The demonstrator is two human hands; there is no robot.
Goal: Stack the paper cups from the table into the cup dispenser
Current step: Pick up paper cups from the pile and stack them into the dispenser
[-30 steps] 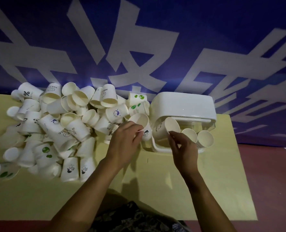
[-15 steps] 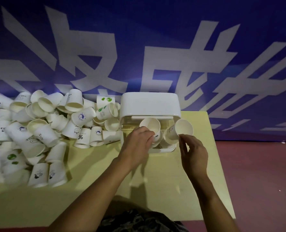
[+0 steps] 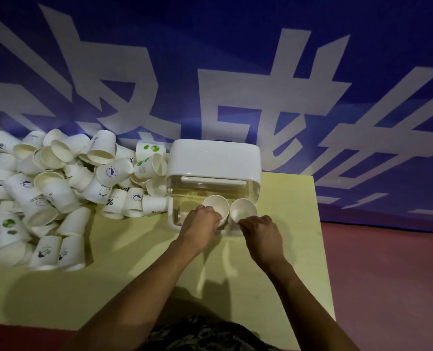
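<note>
Behind the yellow-green desk [image 3: 134,274] hangs a dark blue banner [image 3: 235,59] printed with large pale characters, and a reddish floor [image 3: 387,274] shows to my right. On the desk stands the cup dispenser [image 3: 214,158], a box with a smooth white rounded lid over a clear lower body, its front open toward me. Two white paper cups sit at that opening, mouths tilted up at me: my left hand [image 3: 199,228] grips the left cup [image 3: 216,205], fingers curled round its near wall, and my right hand [image 3: 259,230] pinches the near rim of the right cup [image 3: 244,210]. The two cups lie side by side and nearly touch. I cannot tell whether other cups are nested beneath them, since the clear wall blurs what lies inside. Left of the dispenser, a loose heap of paper cups [image 3: 58,188] spreads across the desk to the frame's edge, tumbled on their sides and upside down; they are plain white with small prints, some green dots, some dark round logos, some a percent sign.
</note>
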